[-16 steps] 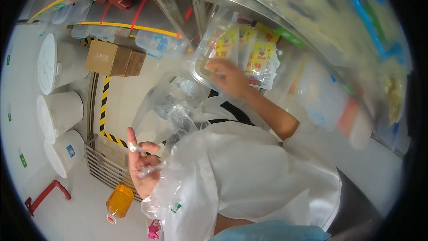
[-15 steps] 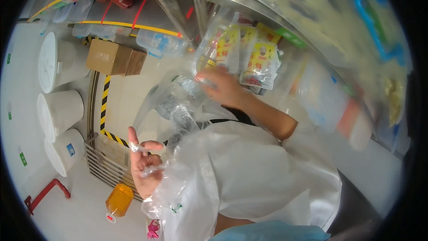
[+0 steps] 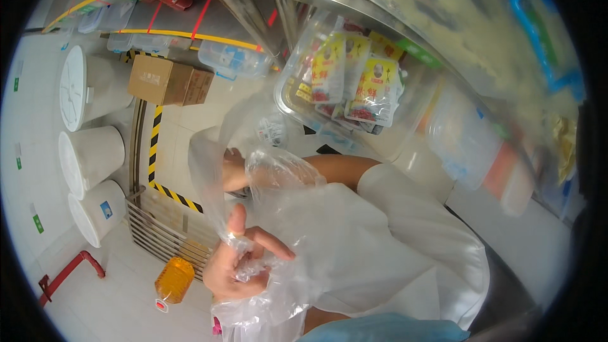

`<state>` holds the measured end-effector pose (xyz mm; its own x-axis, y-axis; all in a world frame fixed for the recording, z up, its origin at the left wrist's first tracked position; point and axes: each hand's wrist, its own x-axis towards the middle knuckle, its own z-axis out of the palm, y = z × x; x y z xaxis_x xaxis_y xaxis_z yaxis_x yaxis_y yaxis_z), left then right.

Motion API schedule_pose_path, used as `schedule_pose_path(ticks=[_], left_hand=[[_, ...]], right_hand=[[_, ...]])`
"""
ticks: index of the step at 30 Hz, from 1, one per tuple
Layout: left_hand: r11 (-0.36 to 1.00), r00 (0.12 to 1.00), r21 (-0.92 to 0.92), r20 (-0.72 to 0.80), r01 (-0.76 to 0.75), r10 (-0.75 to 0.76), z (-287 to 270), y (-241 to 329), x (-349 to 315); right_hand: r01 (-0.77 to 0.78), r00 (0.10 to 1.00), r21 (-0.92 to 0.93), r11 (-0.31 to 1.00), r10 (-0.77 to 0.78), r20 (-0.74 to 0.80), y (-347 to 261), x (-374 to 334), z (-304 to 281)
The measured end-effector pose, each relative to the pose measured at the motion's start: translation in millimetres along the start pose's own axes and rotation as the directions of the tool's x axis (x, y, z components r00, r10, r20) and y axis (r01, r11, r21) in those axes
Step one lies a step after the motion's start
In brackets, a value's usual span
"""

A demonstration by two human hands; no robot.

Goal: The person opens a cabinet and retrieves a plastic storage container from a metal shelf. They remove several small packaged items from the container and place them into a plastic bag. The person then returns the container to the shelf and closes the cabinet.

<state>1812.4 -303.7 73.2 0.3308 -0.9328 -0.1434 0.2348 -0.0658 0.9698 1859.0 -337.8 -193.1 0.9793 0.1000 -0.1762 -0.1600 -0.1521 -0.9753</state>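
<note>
A thin clear plastic bag (image 3: 206, 155) hangs over the lower middle. My left hand (image 3: 244, 263) has film looped around its fingers. Its thumb points up, the index finger stretches out, and the other fingers curl into the plastic. Just above, my right hand (image 3: 234, 172) is partly behind the film, its fingers mostly hidden. Behind the film shows a round labelled item (image 3: 272, 132); its kind is unclear. Farther right, a clear plastic bin (image 3: 405, 130) holds several yellow-and-white food pouches (image 3: 373, 92), apart from both hands.
A steel shelf (image 3: 342, 0) edges the upper right, with a blue-handled tub (image 3: 548, 38) on it. At left are white buckets (image 3: 95, 155), a cardboard box (image 3: 158, 80) and a slatted metal rack (image 3: 168, 231). A jug of yellow liquid (image 3: 174, 278) stands at lower left.
My right hand has left the bin's edge and moved down and left to the bag. My left hand has shifted right, and the film has moved with it.
</note>
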Motion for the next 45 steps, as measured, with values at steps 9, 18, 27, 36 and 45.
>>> schedule_pose_path(ticks=[9, 18, 27, 36, 45], left_hand=[[0.995, 1.000, -0.097, 0.003, 0.010, -0.010, -8.1, 6.0, -6.3], [0.970, 0.922, -0.189, -0.382, -0.152, 0.070, -20.0, -4.2, -20.9], [0.981, 0.731, -0.192, -0.666, 0.023, -0.147, -27.7, -12.1, -3.2], [0.951, 0.803, -0.306, -0.578, -0.051, -0.143, -18.6, -9.5, -9.1], [0.998, 0.994, -0.059, -0.110, -0.007, 0.000, -34.2, -14.4, -23.9]], right_hand=[[-0.237, 0.964, -0.062, 0.970, 0.242, 0.106, 49.7, 0.1, -36.7], [-0.143, 0.989, -0.487, 0.862, 0.104, -0.106, 13.1, -40.3, -114.1], [0.094, 0.972, 0.339, 0.936, -0.013, -0.234, -57.8, -117.9, -187.7], [-0.172, 0.630, 0.409, 0.896, 0.420, -0.654, 2.2, -243.3, -287.8], [0.006, 0.897, 0.106, 0.994, 0.042, -0.439, -69.8, -158.5, -196.7]])
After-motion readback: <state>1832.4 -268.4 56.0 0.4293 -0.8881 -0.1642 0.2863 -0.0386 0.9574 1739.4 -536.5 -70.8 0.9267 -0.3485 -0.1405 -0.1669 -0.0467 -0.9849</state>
